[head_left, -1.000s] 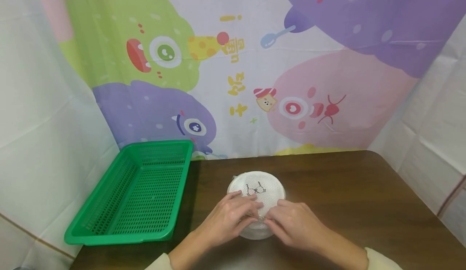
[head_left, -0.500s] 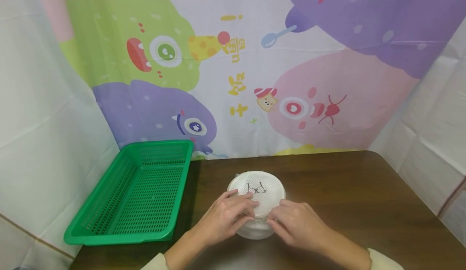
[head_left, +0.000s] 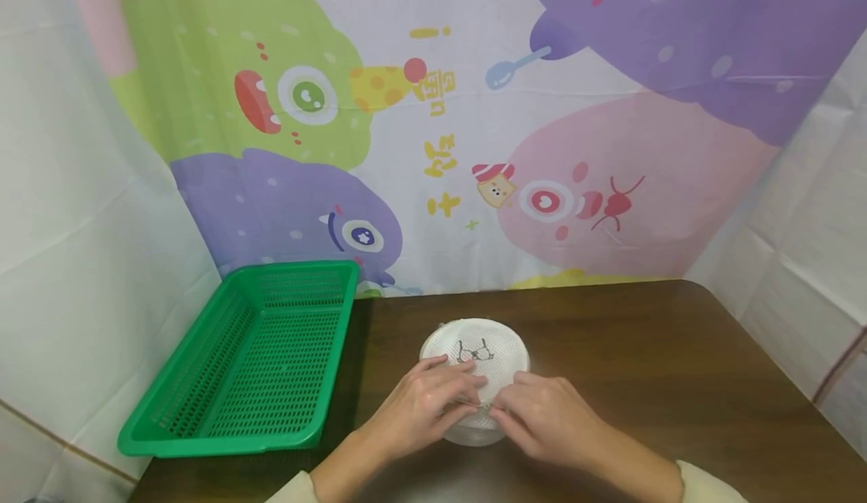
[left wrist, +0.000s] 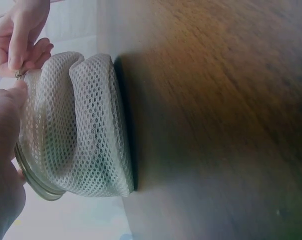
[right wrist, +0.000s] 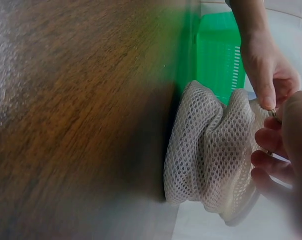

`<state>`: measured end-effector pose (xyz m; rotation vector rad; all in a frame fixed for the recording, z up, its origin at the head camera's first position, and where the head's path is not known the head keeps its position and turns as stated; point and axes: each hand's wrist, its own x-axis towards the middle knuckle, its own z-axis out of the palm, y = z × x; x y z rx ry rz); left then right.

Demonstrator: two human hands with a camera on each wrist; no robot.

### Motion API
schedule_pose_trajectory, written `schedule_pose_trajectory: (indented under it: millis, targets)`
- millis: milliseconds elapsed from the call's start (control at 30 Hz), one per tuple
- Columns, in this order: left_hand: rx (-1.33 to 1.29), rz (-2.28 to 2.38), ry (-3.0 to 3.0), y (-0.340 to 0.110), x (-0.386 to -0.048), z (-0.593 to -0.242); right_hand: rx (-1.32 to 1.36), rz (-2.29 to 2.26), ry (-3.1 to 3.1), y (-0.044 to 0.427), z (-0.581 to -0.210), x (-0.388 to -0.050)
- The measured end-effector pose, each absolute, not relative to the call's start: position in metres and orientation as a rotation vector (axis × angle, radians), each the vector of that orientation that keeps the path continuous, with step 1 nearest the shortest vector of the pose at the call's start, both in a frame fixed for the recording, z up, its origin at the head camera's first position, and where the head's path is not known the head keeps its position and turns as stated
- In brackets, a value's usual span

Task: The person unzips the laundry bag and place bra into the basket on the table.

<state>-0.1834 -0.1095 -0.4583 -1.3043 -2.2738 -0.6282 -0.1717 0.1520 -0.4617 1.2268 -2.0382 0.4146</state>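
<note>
A round white mesh bag (head_left: 497, 352) with a line drawing on its lid stands on the brown table; its side (left wrist: 93, 125) sags in folds. The left hand (head_left: 430, 405) rests its fingers on the lid, and its thumb and a finger pinch the near rim. Close beside it, the right hand (head_left: 549, 416) pinches a small metal zipper pull (right wrist: 273, 114) at the same rim, fingers curled. In the right wrist view the left hand's (right wrist: 268, 65) thumb lies against the rim by the pull.
A green perforated basket (head_left: 330, 382) sits on the table (head_left: 650, 360) to the left of the bag. Behind the table hangs a curtain (head_left: 433, 247) printed with cartoon figures, and pale sheets cover both sides.
The bag and both hands shifted very slightly, the hands parting a little and then coming back closer together at the near rim. Both kept their pinch.
</note>
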Motion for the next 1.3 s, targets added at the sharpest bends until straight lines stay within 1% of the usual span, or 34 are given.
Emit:
schedule_pose_trajectory:
  millis: [567, 967, 1300]
  targets:
    - [-1.296, -0.621, -2.229, -0.1194, -0.1835, -0.4593, 1.229, 0.409, -2.038, 0.1593, -0.4633, -0.1729]
    - [-1.289, -0.641, -2.267, -0.1120, -0.1798, -0.4610, 1.234, 0.428, -2.060, 0.1509, -0.4603, -0.1687]
    - [-1.299, -0.644, -2.272, -0.1115, -0.1792, -0.4617, 1.249, 0.422, -2.026, 0.1520, -0.4643, -0.1714]
